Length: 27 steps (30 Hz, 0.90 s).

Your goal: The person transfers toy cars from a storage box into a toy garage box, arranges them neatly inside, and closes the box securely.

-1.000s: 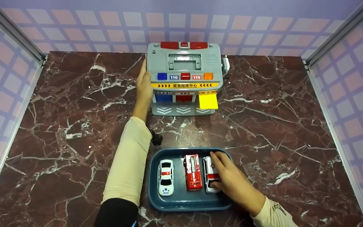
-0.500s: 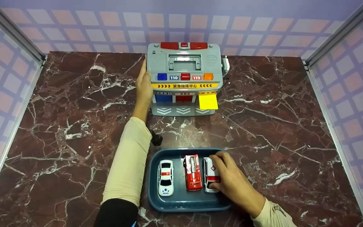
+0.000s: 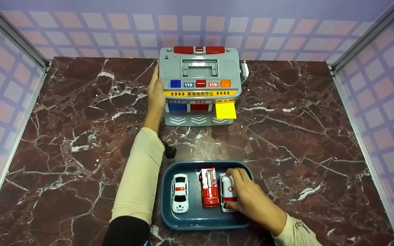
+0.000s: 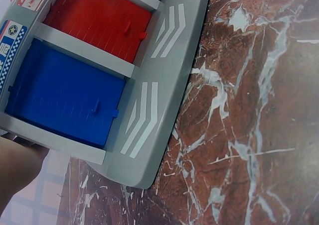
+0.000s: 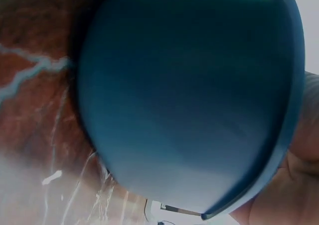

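In the head view, my left hand (image 3: 156, 97) lies along the left side of a grey toy emergency station (image 3: 200, 68), fingers stretched back against its wall. The left wrist view shows the station's blue door (image 4: 67, 93) and red door (image 4: 99, 23) down, and part of that hand at the left. My right hand (image 3: 251, 196) grips a white toy ambulance (image 3: 228, 188) with a red stripe, fingers at its far end and thumb at its near end. The ambulance is at the right inside a blue tray (image 3: 207, 223). The tray's outer wall hides it from the right wrist view.
Left of the ambulance, the tray holds a red toy fire truck (image 3: 209, 188) and a white toy police car (image 3: 180, 193). A yellow door (image 3: 225, 111) juts out, raised, at the station's right front. Checkered walls (image 3: 115, 25) enclose the marble-patterned table (image 3: 303, 143).
My right hand's fingers have closed in on the ambulance, which has shifted slightly toward me. The left hand, the station and the other two vehicles stay in place.
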Each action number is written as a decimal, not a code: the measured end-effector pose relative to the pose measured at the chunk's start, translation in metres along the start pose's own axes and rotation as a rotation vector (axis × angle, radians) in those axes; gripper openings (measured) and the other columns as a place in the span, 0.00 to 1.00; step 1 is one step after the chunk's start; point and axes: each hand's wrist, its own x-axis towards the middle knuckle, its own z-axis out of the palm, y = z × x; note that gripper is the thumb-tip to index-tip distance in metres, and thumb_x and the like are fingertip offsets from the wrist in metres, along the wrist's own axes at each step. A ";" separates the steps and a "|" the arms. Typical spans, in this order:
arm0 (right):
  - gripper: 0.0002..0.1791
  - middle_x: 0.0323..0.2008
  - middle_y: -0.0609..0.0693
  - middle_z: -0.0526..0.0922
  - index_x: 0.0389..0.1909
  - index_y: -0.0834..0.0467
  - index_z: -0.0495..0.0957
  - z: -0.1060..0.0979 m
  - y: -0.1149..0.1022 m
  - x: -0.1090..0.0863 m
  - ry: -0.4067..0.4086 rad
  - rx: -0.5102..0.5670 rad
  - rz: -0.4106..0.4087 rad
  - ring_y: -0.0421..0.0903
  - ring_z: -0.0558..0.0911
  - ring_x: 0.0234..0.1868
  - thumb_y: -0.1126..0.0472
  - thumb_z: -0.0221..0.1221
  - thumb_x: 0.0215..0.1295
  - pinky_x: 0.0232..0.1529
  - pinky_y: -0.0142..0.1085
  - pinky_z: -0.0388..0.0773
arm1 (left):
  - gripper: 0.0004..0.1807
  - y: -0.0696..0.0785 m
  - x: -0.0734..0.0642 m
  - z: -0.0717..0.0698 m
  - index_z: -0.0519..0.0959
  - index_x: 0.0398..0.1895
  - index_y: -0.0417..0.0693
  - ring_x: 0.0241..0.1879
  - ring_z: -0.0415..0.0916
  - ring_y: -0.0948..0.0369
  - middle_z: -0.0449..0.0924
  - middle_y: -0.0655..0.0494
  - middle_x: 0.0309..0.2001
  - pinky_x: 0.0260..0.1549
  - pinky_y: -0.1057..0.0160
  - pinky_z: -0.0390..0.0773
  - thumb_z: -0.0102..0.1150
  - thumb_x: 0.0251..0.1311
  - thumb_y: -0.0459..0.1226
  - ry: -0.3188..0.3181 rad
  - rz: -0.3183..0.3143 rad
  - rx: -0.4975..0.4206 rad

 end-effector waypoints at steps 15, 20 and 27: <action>0.45 0.46 0.56 0.79 0.55 0.60 0.73 0.000 0.000 -0.004 0.090 0.026 -0.014 0.50 0.82 0.41 0.67 0.82 0.28 0.41 0.44 0.85 | 0.29 -0.020 0.012 -0.005 0.51 0.79 0.38 0.78 0.50 0.57 0.52 0.46 0.79 0.71 0.76 0.54 0.28 0.75 0.27 -0.019 0.045 -0.009; 0.45 0.44 0.54 0.81 0.55 0.58 0.74 -0.001 0.000 -0.004 0.125 0.042 -0.020 0.46 0.82 0.39 0.69 0.82 0.28 0.39 0.41 0.85 | 0.29 -0.030 0.017 -0.006 0.52 0.79 0.42 0.77 0.53 0.60 0.55 0.49 0.78 0.70 0.76 0.55 0.29 0.76 0.29 -0.004 0.046 0.012; 0.45 0.44 0.54 0.83 0.57 0.60 0.75 -0.007 0.000 -0.005 0.111 0.120 0.008 0.42 0.82 0.37 0.71 0.81 0.29 0.36 0.37 0.85 | 0.29 -0.029 0.016 -0.007 0.53 0.79 0.44 0.76 0.56 0.59 0.57 0.50 0.78 0.70 0.75 0.57 0.29 0.77 0.30 0.001 0.026 0.012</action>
